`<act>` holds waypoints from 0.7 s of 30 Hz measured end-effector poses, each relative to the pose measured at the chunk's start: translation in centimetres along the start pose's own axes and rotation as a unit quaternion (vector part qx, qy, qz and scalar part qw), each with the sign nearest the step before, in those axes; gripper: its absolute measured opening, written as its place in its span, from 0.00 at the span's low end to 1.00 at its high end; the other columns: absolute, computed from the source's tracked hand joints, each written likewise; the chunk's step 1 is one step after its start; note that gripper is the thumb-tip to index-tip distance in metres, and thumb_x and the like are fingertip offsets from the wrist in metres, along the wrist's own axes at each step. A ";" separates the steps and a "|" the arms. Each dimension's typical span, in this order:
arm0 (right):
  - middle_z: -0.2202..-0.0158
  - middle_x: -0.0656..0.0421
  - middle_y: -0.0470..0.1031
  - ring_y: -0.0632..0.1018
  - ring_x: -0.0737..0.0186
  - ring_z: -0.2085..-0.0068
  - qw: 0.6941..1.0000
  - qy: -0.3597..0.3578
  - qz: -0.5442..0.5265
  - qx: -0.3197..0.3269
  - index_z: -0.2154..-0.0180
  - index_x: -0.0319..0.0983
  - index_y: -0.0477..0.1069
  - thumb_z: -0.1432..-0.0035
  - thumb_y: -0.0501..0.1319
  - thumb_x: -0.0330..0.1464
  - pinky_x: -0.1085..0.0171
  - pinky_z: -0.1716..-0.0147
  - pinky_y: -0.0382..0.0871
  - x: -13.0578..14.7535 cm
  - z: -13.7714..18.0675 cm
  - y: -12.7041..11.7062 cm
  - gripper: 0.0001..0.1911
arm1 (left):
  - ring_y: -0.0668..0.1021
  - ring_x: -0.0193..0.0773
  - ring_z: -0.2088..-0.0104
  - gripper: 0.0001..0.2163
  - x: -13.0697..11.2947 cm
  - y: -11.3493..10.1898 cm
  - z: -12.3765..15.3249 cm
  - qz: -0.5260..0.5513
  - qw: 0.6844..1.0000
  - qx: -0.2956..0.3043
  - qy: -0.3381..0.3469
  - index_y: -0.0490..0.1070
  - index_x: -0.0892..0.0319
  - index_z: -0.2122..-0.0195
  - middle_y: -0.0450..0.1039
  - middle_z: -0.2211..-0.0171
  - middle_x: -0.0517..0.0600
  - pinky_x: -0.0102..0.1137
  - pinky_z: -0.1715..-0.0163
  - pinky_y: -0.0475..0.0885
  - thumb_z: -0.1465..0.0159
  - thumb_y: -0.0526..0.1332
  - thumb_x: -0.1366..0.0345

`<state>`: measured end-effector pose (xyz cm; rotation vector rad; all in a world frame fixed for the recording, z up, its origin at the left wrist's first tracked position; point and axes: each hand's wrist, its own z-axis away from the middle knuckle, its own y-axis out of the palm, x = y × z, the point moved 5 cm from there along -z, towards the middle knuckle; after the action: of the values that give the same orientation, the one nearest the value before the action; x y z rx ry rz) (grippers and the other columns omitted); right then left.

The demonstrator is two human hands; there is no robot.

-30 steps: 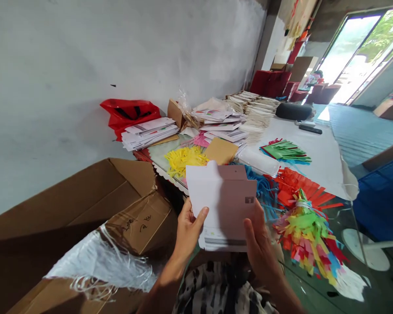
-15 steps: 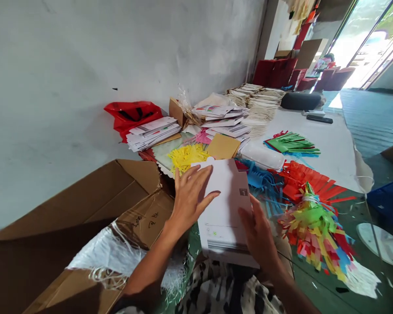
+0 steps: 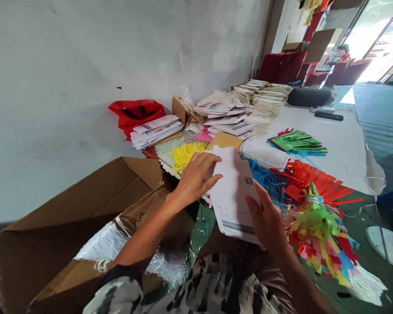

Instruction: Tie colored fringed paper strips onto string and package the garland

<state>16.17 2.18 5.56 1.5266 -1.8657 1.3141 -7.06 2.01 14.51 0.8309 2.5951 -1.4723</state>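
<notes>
A flat white printed card sleeve (image 3: pixel 232 196), with a small grey square mark and fine print low down, tilts above my lap. My right hand (image 3: pixel 268 213) grips its right edge, thumb on the front and the other fingers partly hidden behind. My left hand (image 3: pixel 199 176) is at the upper left edge, fingers bent and thumb against the front face; some fingertips are out of sight. Beyond the sleeve lie a yellow tissue fringe (image 3: pixel 187 155), a brown envelope (image 3: pixel 225 140) and blue paper fringe (image 3: pixel 265 178).
An open cardboard box (image 3: pixel 85 192) with white stringy material stands at my left. Stacks of white printed cards (image 3: pixel 157 131) line the wall beside a red bag (image 3: pixel 137 113). To the right are green fringe (image 3: pixel 296 141), red fringe (image 3: pixel 317 179) and a multicoloured tassel bundle (image 3: pixel 317 231).
The card sleeve has risen slightly and shifted right, tilting a little. My left hand's fingers, spread before, are now more bent at its edge. The view has turned slightly.
</notes>
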 end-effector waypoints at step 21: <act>0.51 0.53 0.85 0.85 0.52 0.59 0.997 0.066 0.048 0.009 0.30 0.44 0.66 0.28 0.57 0.39 0.59 0.59 0.77 -0.2 -2.7 -0.6 0.28 | 0.64 0.32 0.72 0.14 2.2 0.9 -4.9 0.371 0.890 0.195 -0.180 0.72 0.59 0.71 0.65 0.73 0.46 0.30 0.70 0.56 0.38 0.68 0.55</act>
<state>16.16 4.62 6.95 1.3387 -1.8681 1.4424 -7.44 7.23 15.83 1.2455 1.4634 -1.6669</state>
